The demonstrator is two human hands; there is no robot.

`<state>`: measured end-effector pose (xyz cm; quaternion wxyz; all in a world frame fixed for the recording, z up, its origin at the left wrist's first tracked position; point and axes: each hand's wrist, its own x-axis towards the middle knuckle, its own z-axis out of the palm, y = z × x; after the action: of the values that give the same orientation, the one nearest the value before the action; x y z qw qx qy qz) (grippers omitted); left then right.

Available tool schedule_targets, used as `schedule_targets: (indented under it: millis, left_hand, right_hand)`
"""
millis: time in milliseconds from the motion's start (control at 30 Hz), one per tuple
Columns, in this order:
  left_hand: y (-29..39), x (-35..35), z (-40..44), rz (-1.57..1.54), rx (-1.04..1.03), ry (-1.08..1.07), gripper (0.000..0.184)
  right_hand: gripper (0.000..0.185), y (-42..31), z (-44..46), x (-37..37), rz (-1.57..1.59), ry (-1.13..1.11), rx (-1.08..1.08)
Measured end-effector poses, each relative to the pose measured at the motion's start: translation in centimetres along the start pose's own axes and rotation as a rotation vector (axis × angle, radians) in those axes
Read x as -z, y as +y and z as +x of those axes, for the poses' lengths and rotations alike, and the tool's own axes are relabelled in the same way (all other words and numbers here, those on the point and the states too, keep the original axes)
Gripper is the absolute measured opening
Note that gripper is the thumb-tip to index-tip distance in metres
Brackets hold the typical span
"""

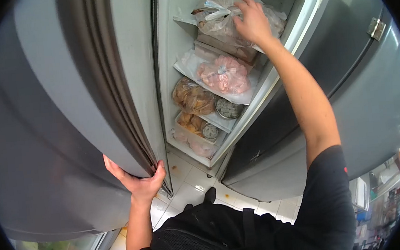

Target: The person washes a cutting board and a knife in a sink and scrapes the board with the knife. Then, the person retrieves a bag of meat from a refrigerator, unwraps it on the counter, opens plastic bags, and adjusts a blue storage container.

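My left hand (142, 185) is wrapped around the edge of a grey refrigerator door (66, 102), which stands swung out on the left. Inside the refrigerator, my right hand (254, 23) rests on a large clear plastic bag (218, 27) on the upper shelf. Its fingers and thumb are apart against the plastic, and the bag's contents are hard to make out. The bag's knotted top (219, 13) lies left of my fingers. One shelf down sits a clear bag of pale pink meat (224, 74).
Lower shelves hold a bag of brownish food (193, 96), a round metal container (229, 107) and a tray (215, 141) of yellowish pieces with another round container. A second dark door (286, 151) stands on the right. Tiled floor (186, 195) lies below, and a cluttered shelf (388, 194) at the lower right.
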<state>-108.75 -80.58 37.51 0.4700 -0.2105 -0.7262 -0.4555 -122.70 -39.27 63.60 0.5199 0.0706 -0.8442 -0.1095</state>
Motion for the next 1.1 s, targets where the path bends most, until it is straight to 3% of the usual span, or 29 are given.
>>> schedule_targets:
  millis: [33,100,200,333,500,633,800,933,1000,1100]
  left_hand:
    - [-0.2,-0.2,-0.1,-0.012,-0.013,0.009,0.122]
    - [-1.3,-0.6,-1.1,-0.046,0.003,0.021,0.123]
    - [-1.5,-0.4,-2.3,-0.040,0.045,0.023,0.124]
    - [-2.4,-0.7,-3.3,-0.012,0.049,0.054,0.126]
    - [-2.8,-0.8,-4.0,-0.045,0.084,0.069,0.126]
    - [-2.0,-0.4,-2.6,-0.048,0.037,0.041,0.123]
    - [-0.7,-0.2,-0.1,-0.049,-0.067,0.030,0.117]
    - [-0.3,0.1,0.1,-0.031,-0.020,0.023,0.115]
    - [-0.3,0.0,0.6,-0.048,-0.044,0.010,0.114]
    - [-0.5,0.0,0.4,-0.056,-0.059,0.027,0.113]
  right_hand:
    - [0.042,0.7,0.6,-1.0,0.006,0.000,-0.007]
    - [0.048,1.4,1.7,-2.0,-0.027,-0.321,-0.267]
    - [0.049,1.9,2.3,-1.6,-0.073,-0.460,-0.278]
    - [0.044,1.6,3.3,-2.5,-0.207,-0.479,-0.243]
    - [0.030,0.4,2.8,-4.1,-0.415,-0.434,-0.042]
    - [0.022,1.1,3.6,-4.5,-0.335,-0.297,0.056]
    - [0.022,0.8,5.6,-3.7,-0.305,-0.456,-0.125]
    - [0.024,1.2,6.9,-4.1,-0.284,-0.473,-0.235]
    - [0.028,2.2,7.5,-4.9,-0.123,-0.505,-0.501]
    - [0.027,4.0,8.3,-7.0,0.056,-0.432,-0.591]
